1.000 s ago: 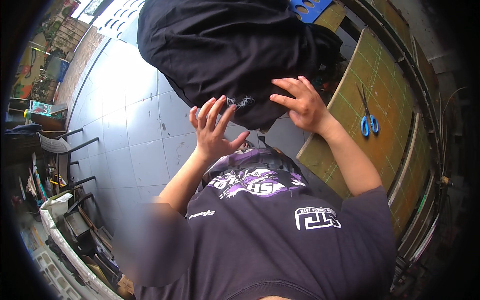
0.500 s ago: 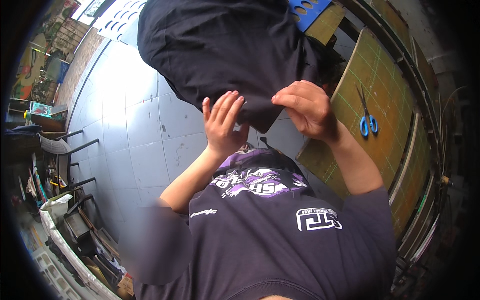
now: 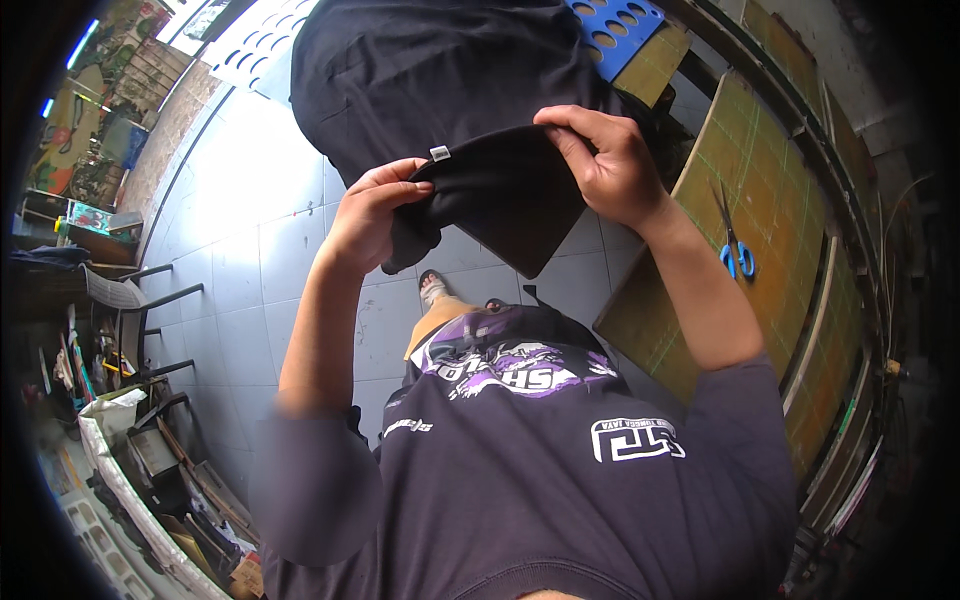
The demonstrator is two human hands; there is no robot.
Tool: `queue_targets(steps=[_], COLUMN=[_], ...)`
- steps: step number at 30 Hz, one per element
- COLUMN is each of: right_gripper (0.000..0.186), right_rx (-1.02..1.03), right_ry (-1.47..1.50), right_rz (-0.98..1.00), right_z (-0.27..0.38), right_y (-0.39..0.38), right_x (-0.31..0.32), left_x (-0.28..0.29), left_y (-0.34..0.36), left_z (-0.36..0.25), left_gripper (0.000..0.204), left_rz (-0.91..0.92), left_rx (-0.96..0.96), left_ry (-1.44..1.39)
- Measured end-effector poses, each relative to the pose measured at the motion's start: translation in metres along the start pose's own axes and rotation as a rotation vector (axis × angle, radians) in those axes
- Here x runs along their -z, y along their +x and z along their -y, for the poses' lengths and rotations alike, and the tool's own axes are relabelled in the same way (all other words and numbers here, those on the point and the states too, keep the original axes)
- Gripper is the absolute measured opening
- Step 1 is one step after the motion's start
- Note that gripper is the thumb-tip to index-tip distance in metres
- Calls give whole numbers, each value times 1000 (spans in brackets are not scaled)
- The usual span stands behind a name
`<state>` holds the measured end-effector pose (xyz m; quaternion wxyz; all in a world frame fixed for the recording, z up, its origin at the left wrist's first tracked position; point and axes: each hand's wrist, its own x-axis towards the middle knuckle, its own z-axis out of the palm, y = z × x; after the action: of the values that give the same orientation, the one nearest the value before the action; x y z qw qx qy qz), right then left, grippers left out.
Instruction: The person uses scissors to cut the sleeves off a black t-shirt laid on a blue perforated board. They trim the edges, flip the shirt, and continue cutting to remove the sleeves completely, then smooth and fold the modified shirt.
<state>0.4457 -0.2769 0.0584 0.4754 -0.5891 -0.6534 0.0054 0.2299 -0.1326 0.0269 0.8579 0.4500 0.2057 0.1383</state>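
Note:
A black cloth garment (image 3: 430, 75), its full shape hard to make out, spreads out in front of me at the top of the view. My left hand (image 3: 370, 205) pinches its near edge between thumb and fingers, beside a small white label (image 3: 440, 153). Farther right, my right hand (image 3: 605, 165) grips the same edge between thumb and forefinger. The edge is raised between both hands, with a fold of cloth hanging beneath. Below it a dark, flat corner (image 3: 528, 255) points toward me.
To the right, blue-handled scissors (image 3: 737, 255) lie on a greenish board (image 3: 690, 270) marked with grid lines. A blue panel with holes (image 3: 620, 35) shows beyond the garment. At left stand a chair (image 3: 115, 290) and a bin of scraps (image 3: 150, 450). Grey tiles (image 3: 290, 260) cover the floor.
Both hands have lifted the garment's near edge; my left hand, with fingers spread before, has moved left and now pinches it. My right hand has risen slightly. The white label has come into view.

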Motion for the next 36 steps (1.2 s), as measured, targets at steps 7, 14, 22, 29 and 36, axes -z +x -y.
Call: queue_targets(steps=[7, 14, 22, 29, 36], right_gripper=[12, 11, 18, 34, 34], right_rx=[-4, 106, 127, 137, 32], right_ry=[8, 49, 1, -448, -597], right_rz=[28, 87, 243, 120, -146], right_z=[2, 19, 29, 15, -15], right_y=[2, -12, -27, -32, -20], right_x=[-3, -1, 9, 11, 25], left_x=[-24, -10, 18, 65, 61], left_y=[-10, -6, -9, -18, -26], left_z=[-1, 38, 48, 59, 37], left_gripper=[19, 33, 43, 47, 13], left_rz=[-137, -609, -754, -1039, -820], left_rx=[-248, -907, -1060, -951, -692], left_ry=[763, 1467, 1509, 1511, 370])
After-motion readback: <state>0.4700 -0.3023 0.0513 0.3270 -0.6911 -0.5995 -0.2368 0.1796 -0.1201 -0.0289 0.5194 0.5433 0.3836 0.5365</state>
